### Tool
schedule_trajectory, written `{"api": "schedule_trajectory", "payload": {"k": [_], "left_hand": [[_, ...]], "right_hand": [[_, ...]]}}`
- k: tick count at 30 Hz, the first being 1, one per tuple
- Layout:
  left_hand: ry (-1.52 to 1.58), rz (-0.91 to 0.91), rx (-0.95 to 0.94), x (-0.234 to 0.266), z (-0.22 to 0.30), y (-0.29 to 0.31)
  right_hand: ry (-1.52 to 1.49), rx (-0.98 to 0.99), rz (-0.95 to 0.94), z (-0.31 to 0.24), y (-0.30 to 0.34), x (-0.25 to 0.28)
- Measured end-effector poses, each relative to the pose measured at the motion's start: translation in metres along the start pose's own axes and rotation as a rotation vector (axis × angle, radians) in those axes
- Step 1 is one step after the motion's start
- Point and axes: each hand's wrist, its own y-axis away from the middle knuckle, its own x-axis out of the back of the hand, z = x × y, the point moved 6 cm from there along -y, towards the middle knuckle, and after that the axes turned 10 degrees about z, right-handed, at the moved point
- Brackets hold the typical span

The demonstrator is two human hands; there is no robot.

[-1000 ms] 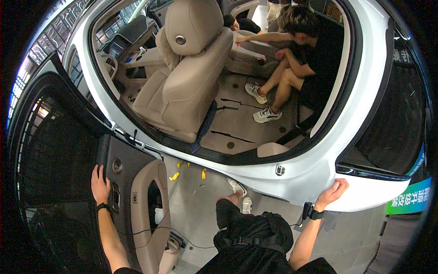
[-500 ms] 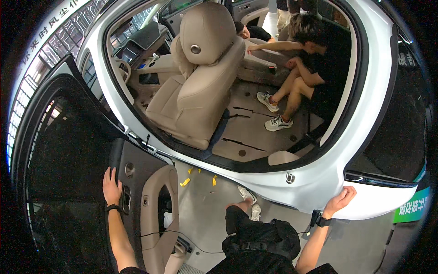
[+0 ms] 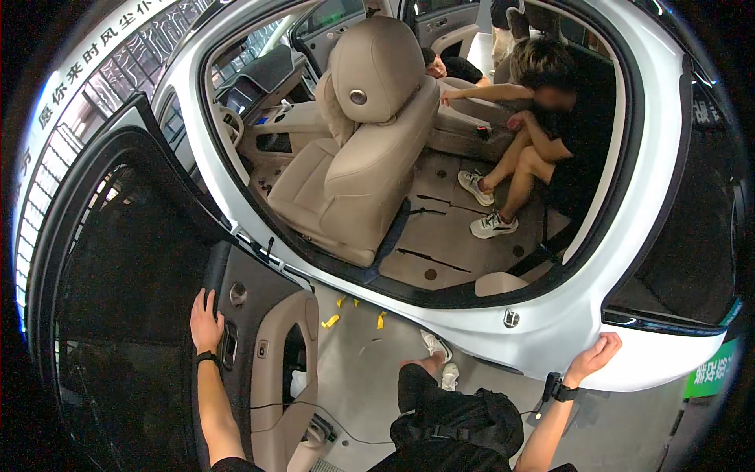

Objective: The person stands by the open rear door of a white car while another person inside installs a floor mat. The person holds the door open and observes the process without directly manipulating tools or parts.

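My left hand (image 3: 207, 321) lies on the upper inner edge of the open car door (image 3: 277, 346), fingers stretched out, beside the dark trim and door handle. It grips nothing. At the other side my right hand (image 3: 595, 358) rests against the white car body (image 3: 543, 340), just below the rear side window. Its fingers are slightly bent and hold nothing. Between my hands is the wide door opening, with a beige front seat (image 3: 373, 169) inside. A black pouch (image 3: 460, 421) hangs at my waist, and a thin cable runs across from the door side.
A person (image 3: 543, 134) in black sits on the cabin floor, one arm stretched toward the front. Another person (image 3: 458, 67) leans in from the far side. Yellow scraps (image 3: 330, 321) lie on the grey floor below the sill. A metal latch (image 3: 511, 318) sticks out of the body.
The whole view has shifted slightly, so the car appears further right and lower. Both my hands keep the same places on the door and the body.
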Motion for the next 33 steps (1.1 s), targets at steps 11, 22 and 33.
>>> {"api": "schedule_trajectory", "payload": {"k": [11,22,33], "left_hand": [[0.027,0.011,0.016,0.006,0.005,-0.002],[0.021,0.004,0.003,0.005,0.004,-0.003],[0.008,0.009,0.007,0.004,0.005,-0.003]], "right_hand": [[-0.002,-0.012,0.001,0.0,0.0,-0.001],[-0.01,-0.03,0.008,-0.006,-0.002,0.0],[-0.002,0.003,0.001,-0.009,-0.004,0.0]]}}
